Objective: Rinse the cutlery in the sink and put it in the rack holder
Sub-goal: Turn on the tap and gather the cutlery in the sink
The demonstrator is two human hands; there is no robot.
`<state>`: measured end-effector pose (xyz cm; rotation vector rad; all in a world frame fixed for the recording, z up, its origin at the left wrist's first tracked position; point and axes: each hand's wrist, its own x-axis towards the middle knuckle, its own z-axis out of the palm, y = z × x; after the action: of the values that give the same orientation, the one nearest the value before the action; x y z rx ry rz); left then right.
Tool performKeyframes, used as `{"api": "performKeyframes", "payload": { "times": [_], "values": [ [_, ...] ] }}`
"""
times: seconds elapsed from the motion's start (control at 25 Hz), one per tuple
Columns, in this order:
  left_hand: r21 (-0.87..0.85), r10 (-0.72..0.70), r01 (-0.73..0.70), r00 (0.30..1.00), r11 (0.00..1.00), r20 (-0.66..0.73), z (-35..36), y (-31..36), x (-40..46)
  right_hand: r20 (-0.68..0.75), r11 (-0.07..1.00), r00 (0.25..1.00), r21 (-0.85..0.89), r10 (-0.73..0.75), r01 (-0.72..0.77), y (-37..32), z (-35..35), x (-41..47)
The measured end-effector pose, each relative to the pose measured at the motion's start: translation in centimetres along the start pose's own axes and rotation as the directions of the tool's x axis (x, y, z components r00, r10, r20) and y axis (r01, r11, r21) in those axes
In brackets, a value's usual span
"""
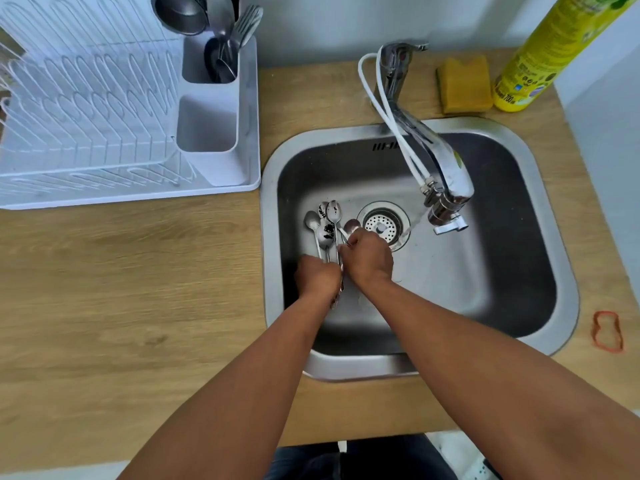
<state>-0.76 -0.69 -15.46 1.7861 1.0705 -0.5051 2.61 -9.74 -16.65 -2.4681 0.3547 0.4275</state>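
Both hands are low in the steel sink (519,271), left of the drain (383,221). My left hand (317,277) is closed around the handles of several dirty spoons (325,225), whose bowls fan out toward the back and carry dark smears. My right hand (369,259) pinches the stem of another spoon (351,225) beside that bunch. Water runs from the tap (446,188) onto the drain's right edge. The white rack holder (211,133) stands at the left; its far compartment holds clean cutlery (228,32), its near one is empty.
A white wire dish rack (86,109) on a tray fills the counter at the left. Behind the sink lie a yellow sponge (464,84) and a yellow-green detergent bottle (550,50). A red rubber band (607,330) lies on the wooden counter at the right.
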Motion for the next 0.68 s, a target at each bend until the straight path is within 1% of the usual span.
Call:
{"api": "performKeyframes", "payload": {
  "times": [0.08,0.2,0.28,0.4,0.52,0.68],
  "values": [
    [0.105,0.069,-0.067,0.997,0.992,-0.019,-0.2,-0.1,0.0,-0.011,0.999,1.0,-0.032,-0.019,0.018,0.1,0.5,0.1],
    [0.17,0.145,-0.131,0.987,0.977,-0.075,-0.3,0.1,-0.3,0.004,0.997,0.999,-0.063,-0.043,0.043,0.4,0.8,-0.1],
    [0.217,0.159,-0.133,0.981,0.967,-0.108,0.0,0.3,-0.1,-0.026,0.994,0.998,-0.085,-0.066,0.063,1.0,0.7,-0.3],
    [0.298,0.143,-0.101,0.982,0.949,-0.122,0.5,0.3,0.2,-0.062,0.989,0.996,-0.133,-0.069,0.06,2.0,0.0,-0.3],
    [0.345,0.133,-0.09,0.986,0.934,-0.103,0.6,0.6,0.8,-0.02,0.996,0.999,-0.084,-0.036,0.034,2.5,-0.7,0.5],
    [0.369,0.095,-0.061,0.993,0.927,-0.075,0.8,0.6,1.0,0.125,0.996,0.989,-0.028,0.085,-0.082,2.6,-2.2,1.8]
  ]
}}
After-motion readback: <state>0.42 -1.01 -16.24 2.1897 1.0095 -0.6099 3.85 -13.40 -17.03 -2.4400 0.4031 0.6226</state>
